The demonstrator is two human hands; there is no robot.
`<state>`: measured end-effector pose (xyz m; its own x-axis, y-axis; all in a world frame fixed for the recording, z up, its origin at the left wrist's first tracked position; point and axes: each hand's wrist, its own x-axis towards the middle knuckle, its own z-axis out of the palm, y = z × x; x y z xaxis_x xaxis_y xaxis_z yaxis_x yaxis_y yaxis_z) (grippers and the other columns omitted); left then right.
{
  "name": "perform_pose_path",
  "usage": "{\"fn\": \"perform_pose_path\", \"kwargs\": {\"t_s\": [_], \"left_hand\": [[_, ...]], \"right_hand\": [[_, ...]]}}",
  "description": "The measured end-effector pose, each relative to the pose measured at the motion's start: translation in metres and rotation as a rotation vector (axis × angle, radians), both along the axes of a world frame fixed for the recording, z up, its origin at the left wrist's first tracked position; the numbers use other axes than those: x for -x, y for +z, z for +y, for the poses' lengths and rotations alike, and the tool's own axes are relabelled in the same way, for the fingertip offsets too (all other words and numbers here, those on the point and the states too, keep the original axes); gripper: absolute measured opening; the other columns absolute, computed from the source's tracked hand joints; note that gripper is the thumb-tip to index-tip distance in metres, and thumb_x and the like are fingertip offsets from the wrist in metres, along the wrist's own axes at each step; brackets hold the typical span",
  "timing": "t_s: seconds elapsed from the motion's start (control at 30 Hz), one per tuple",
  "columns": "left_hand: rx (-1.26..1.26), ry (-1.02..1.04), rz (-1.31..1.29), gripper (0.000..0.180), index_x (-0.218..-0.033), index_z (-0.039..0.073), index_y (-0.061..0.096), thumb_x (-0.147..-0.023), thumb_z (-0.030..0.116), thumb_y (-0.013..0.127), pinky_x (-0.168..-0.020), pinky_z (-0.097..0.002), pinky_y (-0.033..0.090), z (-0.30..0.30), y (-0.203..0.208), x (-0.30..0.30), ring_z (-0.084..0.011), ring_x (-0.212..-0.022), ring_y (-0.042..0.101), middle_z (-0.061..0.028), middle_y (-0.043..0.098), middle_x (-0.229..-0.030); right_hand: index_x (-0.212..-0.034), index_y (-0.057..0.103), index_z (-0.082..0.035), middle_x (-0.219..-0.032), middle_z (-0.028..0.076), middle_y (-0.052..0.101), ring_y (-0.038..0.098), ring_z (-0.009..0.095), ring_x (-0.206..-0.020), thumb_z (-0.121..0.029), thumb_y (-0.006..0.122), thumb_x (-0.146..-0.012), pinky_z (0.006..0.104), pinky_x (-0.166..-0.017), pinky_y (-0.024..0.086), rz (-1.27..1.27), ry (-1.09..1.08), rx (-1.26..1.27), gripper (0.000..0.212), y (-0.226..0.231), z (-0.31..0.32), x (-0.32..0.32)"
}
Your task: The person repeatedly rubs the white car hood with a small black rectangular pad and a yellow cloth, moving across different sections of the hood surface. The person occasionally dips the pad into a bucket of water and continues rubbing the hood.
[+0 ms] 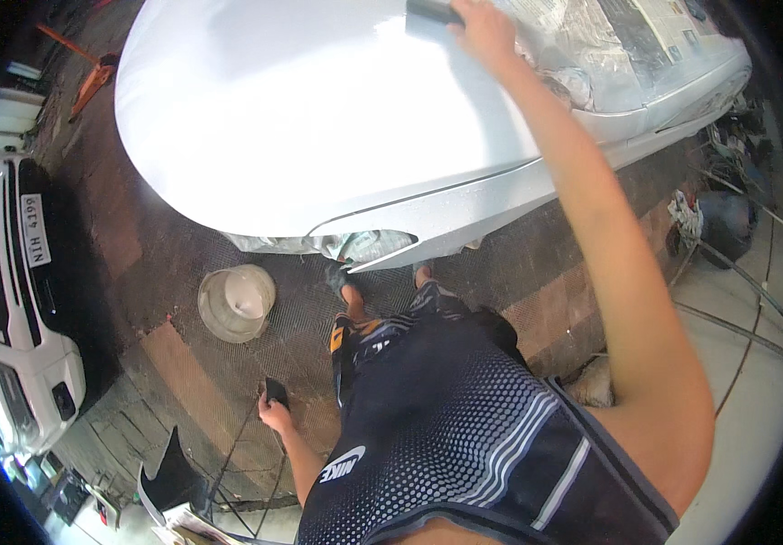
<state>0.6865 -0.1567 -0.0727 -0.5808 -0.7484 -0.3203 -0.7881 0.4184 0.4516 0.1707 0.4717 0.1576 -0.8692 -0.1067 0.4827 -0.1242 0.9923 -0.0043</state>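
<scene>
Left of the white car hood [300, 109], dark characters fill a white rectangular plate [35, 230]; nearer me, my black patterned shirt [428, 391] bears white lettering; right of the hood, grey newspaper sheets [641, 34] carry print.

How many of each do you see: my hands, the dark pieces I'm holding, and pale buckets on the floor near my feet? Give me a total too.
Hands: 2
Dark pieces: 2, one in each hand
Pale bucket: 1
Total: 5
</scene>
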Motion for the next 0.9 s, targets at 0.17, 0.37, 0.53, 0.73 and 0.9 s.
{"fn": "perform_pose_path", "kwargs": {"t_s": [0.17,0.37,0.53,0.73,0.9], "left_hand": [[0.008,-0.233,-0.113,0.037,-0.121,-0.007,0.069,-0.089,0.003,0.054,-0.095,-0.0454,0.053,-0.056,-0.006,0.046,-0.0404,-0.108,0.070,-0.0244,0.072,-0.119],[0.002,-0.351,0.184,0.037,-0.127,-0.006,0.067,-0.092,0.003,0.057,-0.094,-0.0406,0.052,-0.088,0.012,0.164,-0.0346,-0.106,0.070,-0.0224,0.072,-0.119],[-0.162,-0.313,0.261,0.037,-0.129,-0.006,0.065,-0.093,-0.001,0.056,-0.094,-0.0348,0.051,-0.077,0.048,0.182,-0.0250,-0.103,0.067,-0.0186,0.071,-0.121],[-0.350,0.019,0.247,0.038,-0.134,-0.003,0.063,-0.097,-0.003,0.055,-0.091,-0.0330,0.051,-0.099,0.037,0.105,-0.0223,-0.104,0.066,-0.0141,0.070,-0.120],[-0.451,0.211,0.310,0.039,-0.137,0.001,0.062,-0.099,-0.001,0.054,-0.062,-0.0290,0.049,-0.074,0.046,0.119,-0.0119,-0.076,0.059,-0.0047,0.067,-0.098]], "right_hand": [[-0.107,0.071,-0.017,-0.091,0.005,0.070,0.066,0.027,-0.088,-0.003,0.069,-0.077,0.0405,-0.074,0.052,0.012,0.210,0.044,0.033,-0.040,-0.114,-0.103],[-0.112,0.069,-0.014,-0.099,0.007,0.070,0.065,0.031,-0.092,-0.011,0.076,-0.078,0.0444,-0.077,0.052,-0.075,0.031,0.027,0.035,-0.025,-0.095,-0.092],[-0.102,0.067,-0.012,-0.086,0.012,0.068,0.068,0.033,-0.083,-0.013,0.061,-0.088,0.0491,-0.071,0.056,0.200,-0.225,-0.071,0.015,-0.001,-0.042,-0.025],[-0.101,0.065,-0.008,-0.089,0.014,0.068,0.069,0.030,-0.083,-0.017,0.056,-0.091,0.0491,-0.069,0.056,-0.066,-0.178,0.046,0.016,-0.069,-0.164,-0.013],[-0.091,0.062,-0.005,-0.090,0.013,0.066,0.065,0.030,-0.087,-0.011,0.059,-0.085,0.0452,-0.073,0.055,-0.171,0.326,0.228,0.009,-0.105,-0.338,-0.094]]}}
